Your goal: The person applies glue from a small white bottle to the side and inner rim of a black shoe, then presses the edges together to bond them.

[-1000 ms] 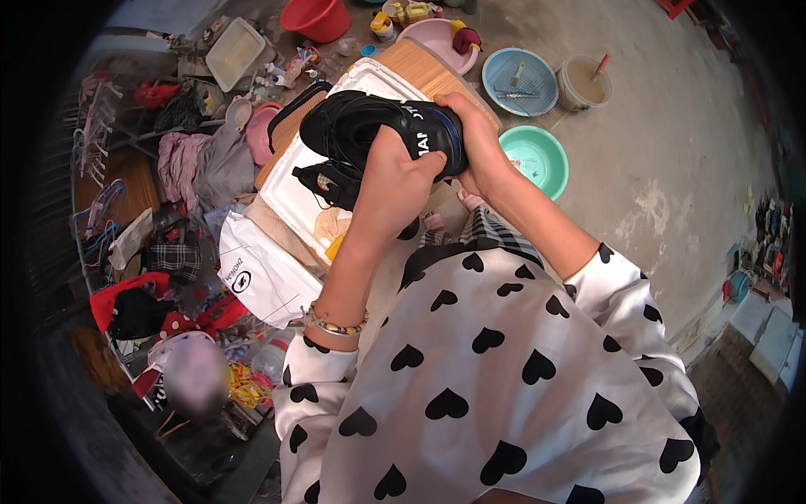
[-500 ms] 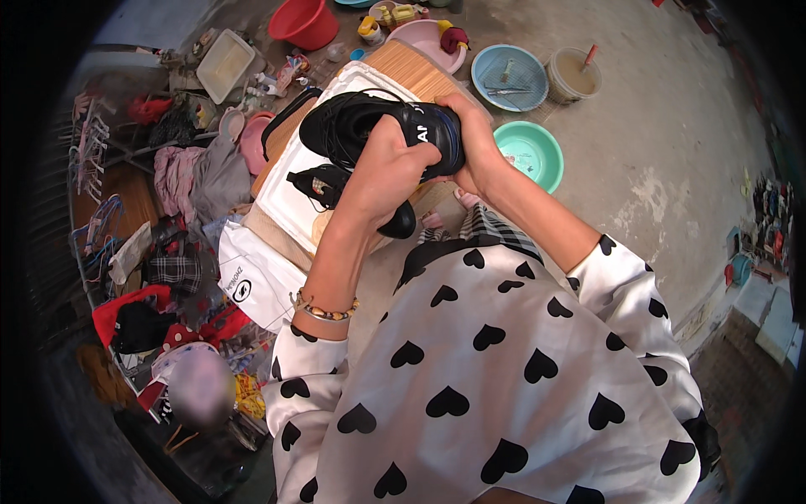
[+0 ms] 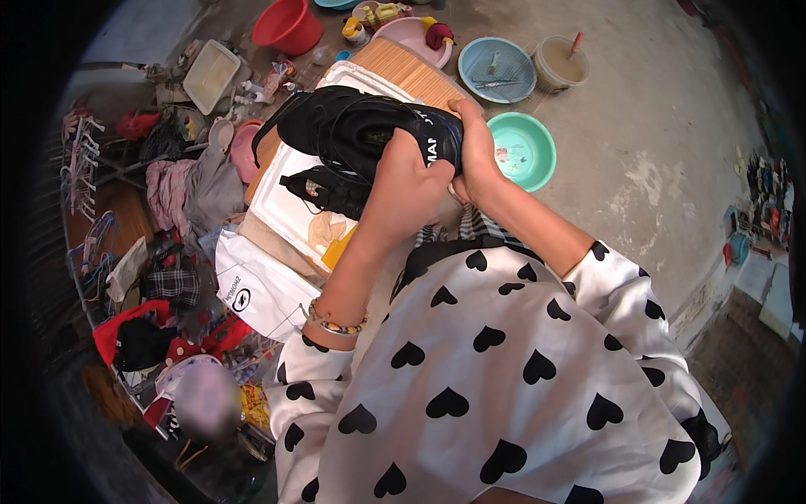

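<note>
In front of me I hold a black lace-up sneaker (image 3: 323, 126), its toe toward the left and its opening tilted up at me. My left hand (image 3: 411, 181) is closed on the rim of the opening near the heel. Around the heel end wraps my right hand (image 3: 480, 155), with its thumb over the far side. Below the held sneaker a second black shoe (image 3: 336, 193) lies on a white tray (image 3: 281, 202), partly covered by my left hand. A beige cloth (image 3: 326, 228) and something yellow (image 3: 338, 250) are beside my left forearm.
The tray rests on a wooden-topped stand (image 3: 411, 67). To the right are a green basin (image 3: 533, 151), a blue basin (image 3: 504, 63) and a bucket of cloudy liquid (image 3: 558, 71). A red tub (image 3: 285, 25) stands far left. Clothes (image 3: 222, 189) and hangers crowd the left side.
The sneaker has turned so its opening faces me more. My left hand has shifted right along the rim toward the heel, while my right hand stays on the heel.
</note>
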`<action>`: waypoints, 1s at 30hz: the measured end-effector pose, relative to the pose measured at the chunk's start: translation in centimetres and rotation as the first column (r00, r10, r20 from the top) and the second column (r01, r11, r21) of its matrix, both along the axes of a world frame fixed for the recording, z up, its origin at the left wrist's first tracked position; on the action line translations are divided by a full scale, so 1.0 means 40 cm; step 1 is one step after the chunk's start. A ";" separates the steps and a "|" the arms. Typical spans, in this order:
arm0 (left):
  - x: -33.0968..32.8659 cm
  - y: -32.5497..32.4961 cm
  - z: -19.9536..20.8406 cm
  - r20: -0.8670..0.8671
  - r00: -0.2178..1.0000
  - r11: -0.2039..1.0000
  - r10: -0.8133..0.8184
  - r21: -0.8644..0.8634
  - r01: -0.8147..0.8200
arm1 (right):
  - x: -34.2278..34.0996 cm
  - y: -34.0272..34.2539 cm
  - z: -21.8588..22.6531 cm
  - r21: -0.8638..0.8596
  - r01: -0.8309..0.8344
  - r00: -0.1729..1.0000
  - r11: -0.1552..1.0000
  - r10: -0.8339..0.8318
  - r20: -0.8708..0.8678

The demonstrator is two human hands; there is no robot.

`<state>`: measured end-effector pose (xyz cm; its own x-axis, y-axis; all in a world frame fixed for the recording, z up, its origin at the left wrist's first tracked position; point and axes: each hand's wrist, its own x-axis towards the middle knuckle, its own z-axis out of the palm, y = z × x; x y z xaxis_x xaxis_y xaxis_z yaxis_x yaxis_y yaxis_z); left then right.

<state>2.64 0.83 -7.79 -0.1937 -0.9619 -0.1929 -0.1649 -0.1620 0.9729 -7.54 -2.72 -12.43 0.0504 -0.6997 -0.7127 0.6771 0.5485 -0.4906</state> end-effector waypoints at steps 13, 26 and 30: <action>-0.063 0.086 0.075 0.121 0.965 0.866 0.233 -0.478 -0.149 | -0.027 0.022 0.079 -0.619 -0.256 0.781 0.742 -0.218 -0.585; -0.077 0.104 0.028 0.230 0.927 0.850 0.297 -0.506 -0.147 | -0.043 0.043 0.075 -0.581 -0.449 0.497 0.679 -0.350 -0.794; -0.071 0.108 0.008 0.190 0.950 0.898 0.249 -0.413 -0.153 | -0.039 0.052 0.039 -0.526 -0.429 0.585 0.734 -0.218 -0.781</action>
